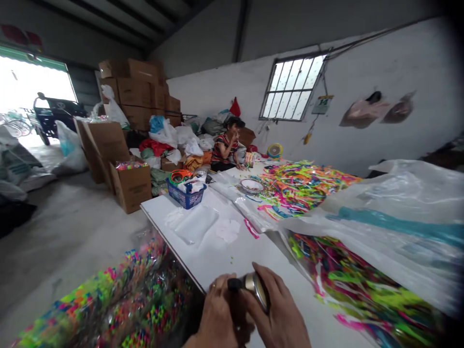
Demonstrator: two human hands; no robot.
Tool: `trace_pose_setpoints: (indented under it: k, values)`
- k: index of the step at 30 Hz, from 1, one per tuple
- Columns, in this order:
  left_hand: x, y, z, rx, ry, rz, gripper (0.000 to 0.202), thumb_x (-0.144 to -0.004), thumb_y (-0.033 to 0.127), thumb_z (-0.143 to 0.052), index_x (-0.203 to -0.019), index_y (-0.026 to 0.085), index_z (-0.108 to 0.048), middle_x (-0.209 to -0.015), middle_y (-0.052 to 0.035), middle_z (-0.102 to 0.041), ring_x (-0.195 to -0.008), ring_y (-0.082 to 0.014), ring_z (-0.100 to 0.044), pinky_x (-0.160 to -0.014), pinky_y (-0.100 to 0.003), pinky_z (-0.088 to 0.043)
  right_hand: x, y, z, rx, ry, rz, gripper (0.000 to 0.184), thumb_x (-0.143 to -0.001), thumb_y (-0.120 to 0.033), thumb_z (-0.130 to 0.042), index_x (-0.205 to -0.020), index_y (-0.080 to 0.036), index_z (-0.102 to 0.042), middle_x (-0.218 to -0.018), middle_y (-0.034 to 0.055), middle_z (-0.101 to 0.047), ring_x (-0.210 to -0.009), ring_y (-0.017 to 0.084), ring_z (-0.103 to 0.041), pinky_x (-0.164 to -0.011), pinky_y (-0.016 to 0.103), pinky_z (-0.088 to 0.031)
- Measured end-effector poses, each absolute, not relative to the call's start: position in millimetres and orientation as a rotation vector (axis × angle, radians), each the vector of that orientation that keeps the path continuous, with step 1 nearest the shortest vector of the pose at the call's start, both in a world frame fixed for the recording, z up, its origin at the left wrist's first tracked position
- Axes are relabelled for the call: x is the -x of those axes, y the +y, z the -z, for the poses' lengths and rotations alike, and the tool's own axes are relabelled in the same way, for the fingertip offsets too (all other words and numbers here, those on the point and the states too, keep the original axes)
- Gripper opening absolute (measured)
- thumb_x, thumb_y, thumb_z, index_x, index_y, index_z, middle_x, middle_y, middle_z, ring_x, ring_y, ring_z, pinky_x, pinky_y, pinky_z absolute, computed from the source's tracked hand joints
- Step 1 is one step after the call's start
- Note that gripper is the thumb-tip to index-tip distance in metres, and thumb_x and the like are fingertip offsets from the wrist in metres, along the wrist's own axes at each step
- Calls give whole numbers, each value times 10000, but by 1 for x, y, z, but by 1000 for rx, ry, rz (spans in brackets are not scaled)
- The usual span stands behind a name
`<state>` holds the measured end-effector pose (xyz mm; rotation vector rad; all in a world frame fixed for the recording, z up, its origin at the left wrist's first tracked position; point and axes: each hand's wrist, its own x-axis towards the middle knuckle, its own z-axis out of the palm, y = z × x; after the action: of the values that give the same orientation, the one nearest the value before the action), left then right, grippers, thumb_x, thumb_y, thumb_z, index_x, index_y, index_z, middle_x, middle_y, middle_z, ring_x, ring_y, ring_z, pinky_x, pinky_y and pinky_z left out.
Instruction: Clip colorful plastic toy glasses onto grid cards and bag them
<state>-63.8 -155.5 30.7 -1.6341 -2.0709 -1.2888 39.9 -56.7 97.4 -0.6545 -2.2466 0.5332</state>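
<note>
At the near edge of the white table (203, 261), around six o'clock in our view, our two hands meet over a round metal piece (261, 291) with a black knob (235, 284). Our right hand (277, 309) is curled around its shiny rim, thumb on the near side and fingers over the far side, so that grip is closed on the metal piece. Our left hand (217, 307) is bent in close at nine o'clock from it, its fingers beside the knob; we cannot tell how firmly it holds anything, since the space between our palms is dark.

Taking our hands as the middle of the dial, a few small crumbs (232, 260) lie at eleven, with white paper scraps (228, 230) beyond them. A clear plastic bag (197, 224) lies flat between ten and eleven, and the blue basket (185, 194) stands behind it. Pink strips (251, 229) lie at twelve, a bowl (253, 186) farther out. A bright heap of strips (304, 186) spreads at one. Bags of colourful pieces (145, 304) sit at nine, below the tabletop. Far off near twelve, a person (220, 151) in a striped shirt sits with one hand raised.
</note>
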Motion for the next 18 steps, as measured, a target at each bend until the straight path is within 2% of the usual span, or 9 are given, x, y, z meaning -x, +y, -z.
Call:
trace_pose_setpoints:
  k: [3,5,10,14,18]
  values:
    - [87,-159,-31,1601,-2003,1169,746,-607,194,-631,-1295,139,-349,-1155,-161,-578,-1087,-301,-548,-909,-480,-497,-24,-61,-89,597,-2186,-755,492,-811,-458,-560,-1246,-234,-507,-1234,101,-560,-1138,280,-541,-934,437,-491]
    - [110,-163,-39,1540,-2085,1181,737,-570,185,-653,-1258,147,-390,-1149,-147,-584,-1088,-297,-551,-916,-470,-495,-17,-61,-74,538,-2136,-977,529,-813,-426,-575,-1297,-257,-447,-1311,92,-506,-1200,267,-497,-973,422,-464]
    - [180,-181,-70,1087,-2534,1312,578,-553,294,-718,-1073,127,-528,-1057,-129,-617,-994,-299,-587,-891,-485,-491,-2,-55,-26,571,-1978,-1457,551,-861,-382,-534,-1366,-261,-347,-1383,139,-434,-1185,273,-518,-898,400,-514]
    - [199,-200,-87,1222,-2597,1395,645,-543,270,-732,-1139,135,-525,-1137,-114,-598,-1065,-282,-560,-950,-435,-459,22,-58,-39,434,-1956,-1411,648,-826,-397,-581,-1400,-266,-311,-1428,122,-379,-1258,287,-438,-996,452,-432]
    - [177,-208,-77,1582,-2507,1634,679,-529,236,-732,-1173,192,-522,-1144,-61,-611,-1027,-240,-581,-917,-342,-487,42,-69,-71,156,-2155,-1246,628,-802,-398,-613,-1373,-262,-391,-1394,86,-437,-1278,288,-412,-1035,433,-401]
